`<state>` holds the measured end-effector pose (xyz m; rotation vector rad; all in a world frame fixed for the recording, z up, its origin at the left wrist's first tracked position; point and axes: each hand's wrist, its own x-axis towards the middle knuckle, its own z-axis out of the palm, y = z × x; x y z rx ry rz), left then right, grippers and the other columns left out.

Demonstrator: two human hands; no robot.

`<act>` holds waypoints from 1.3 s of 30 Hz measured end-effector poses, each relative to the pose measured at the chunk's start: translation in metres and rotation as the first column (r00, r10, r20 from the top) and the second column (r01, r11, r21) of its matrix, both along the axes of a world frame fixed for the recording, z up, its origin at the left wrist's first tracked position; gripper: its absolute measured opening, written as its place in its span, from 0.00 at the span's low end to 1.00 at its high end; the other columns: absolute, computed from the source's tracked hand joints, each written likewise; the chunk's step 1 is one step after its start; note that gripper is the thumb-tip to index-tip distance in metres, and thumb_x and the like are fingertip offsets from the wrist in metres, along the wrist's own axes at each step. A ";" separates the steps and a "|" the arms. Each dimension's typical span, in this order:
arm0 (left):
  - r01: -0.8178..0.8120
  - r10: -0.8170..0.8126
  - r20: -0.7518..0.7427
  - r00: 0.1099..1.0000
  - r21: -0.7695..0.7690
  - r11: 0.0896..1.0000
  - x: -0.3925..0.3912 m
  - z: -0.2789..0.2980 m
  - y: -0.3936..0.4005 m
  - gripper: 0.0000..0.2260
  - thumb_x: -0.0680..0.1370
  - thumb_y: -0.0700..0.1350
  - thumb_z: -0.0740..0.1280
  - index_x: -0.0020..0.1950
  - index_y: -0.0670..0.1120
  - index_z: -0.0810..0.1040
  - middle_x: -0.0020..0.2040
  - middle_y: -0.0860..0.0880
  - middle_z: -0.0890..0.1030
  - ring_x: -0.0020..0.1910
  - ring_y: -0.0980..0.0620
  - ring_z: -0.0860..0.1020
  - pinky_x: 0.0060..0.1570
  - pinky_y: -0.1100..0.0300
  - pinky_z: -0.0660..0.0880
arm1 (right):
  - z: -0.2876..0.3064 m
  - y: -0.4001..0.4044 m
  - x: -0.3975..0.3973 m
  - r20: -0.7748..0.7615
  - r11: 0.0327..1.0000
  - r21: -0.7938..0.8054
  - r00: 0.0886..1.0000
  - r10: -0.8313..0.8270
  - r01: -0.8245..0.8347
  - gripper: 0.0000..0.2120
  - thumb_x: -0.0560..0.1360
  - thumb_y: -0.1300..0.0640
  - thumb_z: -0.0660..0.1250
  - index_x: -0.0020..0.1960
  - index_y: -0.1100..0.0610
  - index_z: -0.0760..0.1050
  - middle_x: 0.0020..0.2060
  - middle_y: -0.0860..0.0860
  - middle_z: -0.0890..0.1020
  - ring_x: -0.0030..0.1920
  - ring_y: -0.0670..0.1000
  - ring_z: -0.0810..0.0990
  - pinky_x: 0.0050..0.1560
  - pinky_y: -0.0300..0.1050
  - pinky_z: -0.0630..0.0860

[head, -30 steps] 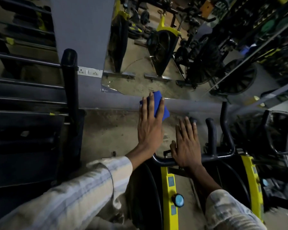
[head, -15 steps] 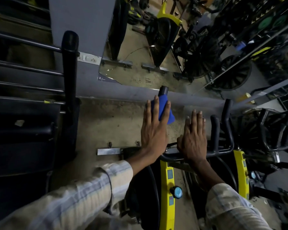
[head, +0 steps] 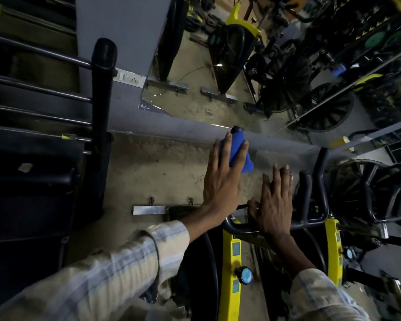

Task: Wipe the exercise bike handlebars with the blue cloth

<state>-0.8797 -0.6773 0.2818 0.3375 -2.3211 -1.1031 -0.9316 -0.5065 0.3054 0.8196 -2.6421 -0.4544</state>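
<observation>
The left hand point(head: 222, 179) presses the blue cloth point(head: 239, 151) over the forward handlebar point(head: 237, 129) — its grip loose, fingers nearly straight, and only the bar's dark tip shows past the cloth. The right hand point(head: 274, 202) lies flat — fingers extended — on the bike's bars just beside it, holding nothing.

2 hands: left hand point(head: 220, 179), right hand point(head: 274, 202). 1 blue cloth point(head: 237, 151) at 12 o'clock. 1 blue knob point(head: 245, 275) at 6 o'clock. 1 wall socket point(head: 129, 78).
</observation>
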 end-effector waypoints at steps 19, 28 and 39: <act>0.227 -0.093 0.243 0.966 -0.609 0.760 -0.058 0.064 -0.055 0.28 0.73 0.45 0.75 0.73 0.44 0.76 0.77 0.36 0.69 0.75 0.30 0.67 0.79 0.36 0.59 | -0.003 0.001 -0.001 -0.036 0.983 -0.162 0.996 0.080 -0.085 0.34 0.67 0.55 0.67 0.71 0.66 0.75 0.82 0.65 0.63 0.85 0.67 0.52 0.86 0.63 0.46; 0.401 -0.150 0.373 0.916 -0.819 0.412 -0.070 0.101 -0.078 0.21 0.80 0.59 0.62 0.62 0.47 0.84 0.64 0.42 0.79 0.62 0.41 0.74 0.65 0.46 0.68 | -0.003 0.002 -0.001 -0.041 0.982 -0.168 0.996 0.076 -0.082 0.33 0.66 0.58 0.73 0.69 0.67 0.77 0.79 0.66 0.68 0.85 0.68 0.54 0.84 0.68 0.54; 0.624 -0.424 0.530 0.735 -0.773 0.114 -0.022 0.039 -0.043 0.25 0.83 0.65 0.59 0.60 0.48 0.85 0.53 0.43 0.84 0.58 0.40 0.78 0.74 0.42 0.66 | -0.006 0.007 -0.003 -0.019 0.968 -0.224 0.994 0.108 -0.110 0.27 0.68 0.56 0.71 0.66 0.64 0.78 0.78 0.63 0.70 0.86 0.64 0.53 0.84 0.66 0.54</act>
